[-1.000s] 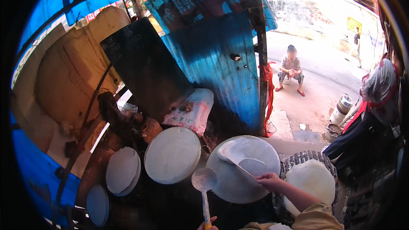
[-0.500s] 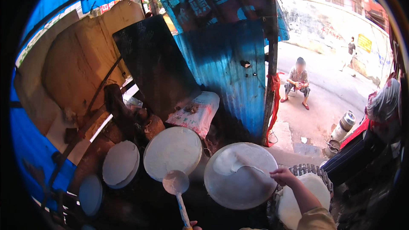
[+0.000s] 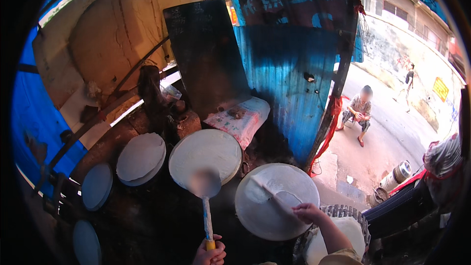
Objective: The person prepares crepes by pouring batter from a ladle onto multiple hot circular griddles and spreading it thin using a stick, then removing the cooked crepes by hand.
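Note:
My left hand (image 3: 210,252) is closed round the yellow-ended handle of a long ladle (image 3: 208,216). Its blurred bowl is over the front edge of a round griddle (image 3: 206,149) coated with pale batter. At the right, my right hand (image 3: 309,213) is closed above the right edge of another round griddle (image 3: 274,228). A thin, pale spreader-like tool (image 3: 274,195) runs from that hand across the griddle, over a whitish patch of batter. Motion blur hides its exact shape. Below my right forearm, pale flat pancakes (image 3: 346,228) lie on a woven rack (image 3: 365,216).
Farther left is a griddle with a pale pancake (image 3: 141,152), plus two bluish discs (image 3: 97,186). A stained sack (image 3: 252,118) lies behind the griddles. Blue corrugated sheeting (image 3: 289,68) stands beyond. A seated person (image 3: 362,110) and a metal canister (image 3: 396,175) are outside at right.
The view has shifted, bringing my left hand more fully into sight with the ladle. My right hand has moved left and down over the right griddle, and the pale tool has swung with it.

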The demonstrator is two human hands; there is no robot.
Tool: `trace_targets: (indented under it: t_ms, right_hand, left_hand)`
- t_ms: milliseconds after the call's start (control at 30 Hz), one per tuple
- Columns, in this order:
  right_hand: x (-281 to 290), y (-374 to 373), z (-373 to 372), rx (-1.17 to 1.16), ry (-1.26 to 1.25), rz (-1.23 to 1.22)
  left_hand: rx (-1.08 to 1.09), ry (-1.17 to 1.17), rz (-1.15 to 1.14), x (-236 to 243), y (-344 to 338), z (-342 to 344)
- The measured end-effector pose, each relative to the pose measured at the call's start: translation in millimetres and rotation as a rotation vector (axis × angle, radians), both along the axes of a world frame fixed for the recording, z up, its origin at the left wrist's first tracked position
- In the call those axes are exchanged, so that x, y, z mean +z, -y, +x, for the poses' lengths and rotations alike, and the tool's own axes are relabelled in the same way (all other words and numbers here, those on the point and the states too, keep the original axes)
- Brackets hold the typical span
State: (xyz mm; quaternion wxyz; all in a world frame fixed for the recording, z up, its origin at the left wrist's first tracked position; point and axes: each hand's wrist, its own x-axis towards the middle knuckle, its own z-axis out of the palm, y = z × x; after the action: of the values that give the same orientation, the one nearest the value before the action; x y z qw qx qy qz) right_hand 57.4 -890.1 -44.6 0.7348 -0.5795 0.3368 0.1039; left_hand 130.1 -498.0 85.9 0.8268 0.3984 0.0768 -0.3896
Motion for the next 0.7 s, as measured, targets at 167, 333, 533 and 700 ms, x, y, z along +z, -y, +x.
trace_targets:
  t_ms: [167, 333, 533, 700]
  right_hand:
    - [-2, 18, -28, 0.337, -0.058, 0.144]
    - [1, 15, 19, -0.054, 0.036, -0.058]
    - [-4, 48, -32, 0.396, -0.189, 0.288]
    - [-10, 52, 20, -0.048, 0.044, -0.027]
  left_hand:
    - [0.021, -0.026, -0.071, -6, -28, -11]
    - [0.01, -0.131, -0.06, -13, -3, -8]
    - [0.036, -0.099, -0.09, -20, -26, -20]
    - [0.066, -0.181, -0.095, -26, -1, -17]
